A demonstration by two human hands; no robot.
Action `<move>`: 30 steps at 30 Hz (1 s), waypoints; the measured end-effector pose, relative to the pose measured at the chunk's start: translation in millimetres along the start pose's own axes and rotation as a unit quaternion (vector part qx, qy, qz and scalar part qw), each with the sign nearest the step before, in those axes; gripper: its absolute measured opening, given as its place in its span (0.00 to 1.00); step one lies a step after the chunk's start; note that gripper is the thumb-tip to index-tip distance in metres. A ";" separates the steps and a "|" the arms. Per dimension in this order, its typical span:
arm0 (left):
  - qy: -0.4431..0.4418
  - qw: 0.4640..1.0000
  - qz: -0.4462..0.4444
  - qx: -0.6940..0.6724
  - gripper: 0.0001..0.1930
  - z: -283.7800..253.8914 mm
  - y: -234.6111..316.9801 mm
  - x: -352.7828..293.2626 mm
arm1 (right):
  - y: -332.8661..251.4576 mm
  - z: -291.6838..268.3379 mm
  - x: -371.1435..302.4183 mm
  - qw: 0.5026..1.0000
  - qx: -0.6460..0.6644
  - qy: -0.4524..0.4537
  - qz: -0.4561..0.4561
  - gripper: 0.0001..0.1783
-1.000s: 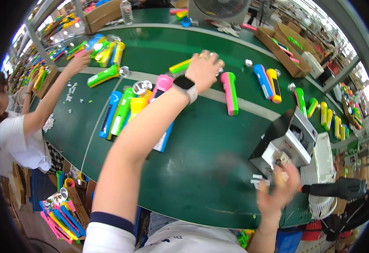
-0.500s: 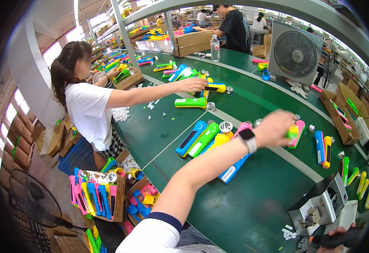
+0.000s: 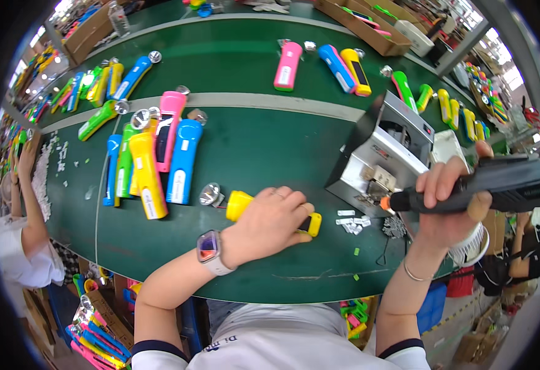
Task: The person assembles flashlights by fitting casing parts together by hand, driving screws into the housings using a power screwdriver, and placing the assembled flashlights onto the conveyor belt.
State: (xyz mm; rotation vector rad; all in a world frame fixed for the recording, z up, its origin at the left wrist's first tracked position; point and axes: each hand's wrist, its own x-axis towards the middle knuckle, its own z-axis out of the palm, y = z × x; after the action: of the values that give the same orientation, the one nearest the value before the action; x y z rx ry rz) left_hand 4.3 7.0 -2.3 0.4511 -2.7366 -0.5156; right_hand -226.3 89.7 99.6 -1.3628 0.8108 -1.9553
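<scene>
Pressed against the green work surface, a yellow flashlight body point(image 3: 239, 205) lies under my left hand point(image 3: 267, 225), whose fingers wrap over it. A silver reflector cup point(image 3: 210, 194) hangs out of its wide end on a wire. My right hand point(image 3: 446, 206) grips a black electric screwdriver point(image 3: 507, 184), held level with its orange tip pointing left. That tip is at the front of a black and silver box-shaped machine point(image 3: 399, 145), probably a screw feeder; whether it touches cannot be told. Small white plastic pieces point(image 3: 353, 223) and a heap of tiny metal parts point(image 3: 394, 227) lie below the machine.
Left of my hand lies a group of flashlights, including a blue one point(image 3: 185, 161) and a yellow one point(image 3: 140, 160). Beyond the pale strip point(image 3: 270, 102) lie more, among them a pink one point(image 3: 288, 66). A cardboard box point(image 3: 369, 28) stands far right. A co-worker point(image 3: 26, 246) sits at left.
My left hand has come back from far out over the table and now rests close in on the yellow flashlight. The screwdriver has risen beside the machine. My view has turned right and down.
</scene>
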 end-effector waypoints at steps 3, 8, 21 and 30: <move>-0.008 1.000 -0.009 -0.028 0.22 3.7 4.0 -1.3 | 16.3 -1.4 0.1 0.995 -0.055 0.048 -0.073 0.26; -0.034 0.999 -0.001 0.002 0.21 1.8 1.2 8.5 | 32.4 9.1 5.6 0.986 -0.111 0.125 0.004 0.19; 0.135 0.987 0.016 -0.088 0.17 10.4 6.2 18.4 | 33.8 33.9 -39.4 0.995 0.048 0.083 0.021 0.39; 0.280 0.944 0.175 0.017 0.07 -8.6 12.2 95.9 | 8.6 17.1 -22.2 0.988 -0.058 0.109 -0.091 0.35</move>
State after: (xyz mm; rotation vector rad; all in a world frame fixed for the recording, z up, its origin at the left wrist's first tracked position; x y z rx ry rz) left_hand -81.7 -19.2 33.9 0.0851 -2.2033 -0.2018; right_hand -202.7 99.1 85.0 -1.3451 0.9417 -2.2607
